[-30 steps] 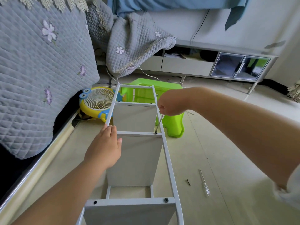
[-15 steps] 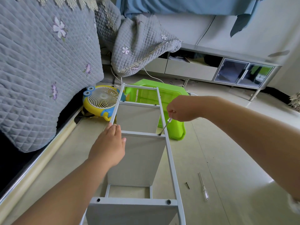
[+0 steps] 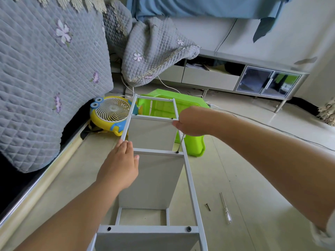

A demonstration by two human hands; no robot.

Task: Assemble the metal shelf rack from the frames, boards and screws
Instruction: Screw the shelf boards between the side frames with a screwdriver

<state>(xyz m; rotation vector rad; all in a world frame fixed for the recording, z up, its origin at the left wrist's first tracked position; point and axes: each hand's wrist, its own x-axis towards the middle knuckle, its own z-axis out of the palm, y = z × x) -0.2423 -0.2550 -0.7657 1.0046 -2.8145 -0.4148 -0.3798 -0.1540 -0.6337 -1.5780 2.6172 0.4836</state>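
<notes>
The rack lies on its side on the floor, running away from the camera. Nearest, a crossbar carries a dark screw at its right end and an open hole at its left, with a board below it. To the right on the floor lie a loose screw and, just beside it, a spare screwdriver with a clear handle.

Farther on, the left hand rests on the rack's left rail where the next crossbar meets it, fingers laid over the metal and thumb out to the side (whether the fingers curl under the rail cannot be told). A second board stands below that crossbar.

At the right end of the same crossbar, the right hand is clenched around the handle of a screwdriver, whose shaft slants down to a screw hole by the right rail; the tip sits at the hole.

Beyond the hands, a third board fills the next bay, and the rack's far end lies over a green tub. Left of it a yellow fan leans near a bed covered by a grey quilt. At the back stands a low cabinet with glass doors.
</notes>
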